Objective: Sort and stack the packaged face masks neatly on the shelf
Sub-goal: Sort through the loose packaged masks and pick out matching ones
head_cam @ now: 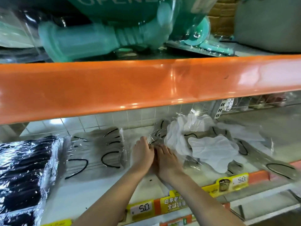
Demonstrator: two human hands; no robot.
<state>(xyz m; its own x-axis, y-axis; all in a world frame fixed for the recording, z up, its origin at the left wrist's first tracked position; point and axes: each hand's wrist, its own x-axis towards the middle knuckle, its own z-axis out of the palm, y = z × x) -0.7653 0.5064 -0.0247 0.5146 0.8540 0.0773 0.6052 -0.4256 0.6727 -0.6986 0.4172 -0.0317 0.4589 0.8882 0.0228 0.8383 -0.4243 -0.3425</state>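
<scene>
Hands were seen side by side at the middle of the lower shelf [114, 190], the left hand [143, 154] and the right hand [167, 160] touching along their inner edges. Fingers of the left hand [144, 141] were bent onto the clear wrapper of a grey mask packet [158, 132] standing at the back, apparently pinching its edge; those of the right hand were largely hidden behind the left and under the film, so whether they gripped or merely pressed could not be told. The joined position was judged to serve a two-handed pull, so that one slippery packet could be drawn free without the neighbours being dragged along.

To the right, a loose heap of white mask packets [210, 152] was lying mixed with grey ones, overlapping at odd angles; this part was judged unsorted. To the left, a flat pile of grey packets [97, 154] with black ear loops had been laid fairly square, and further left a taller stack of black packets [24, 168] was standing in shiny film. Colours were thus kept apart on the left, presumably as the pattern to be followed.

Yellow price tags [141, 209] were fixed along the shelf's front rail. An orange shelf edge [146, 85] crossed above, with teal plastic goods [101, 38] stored on top.
</scene>
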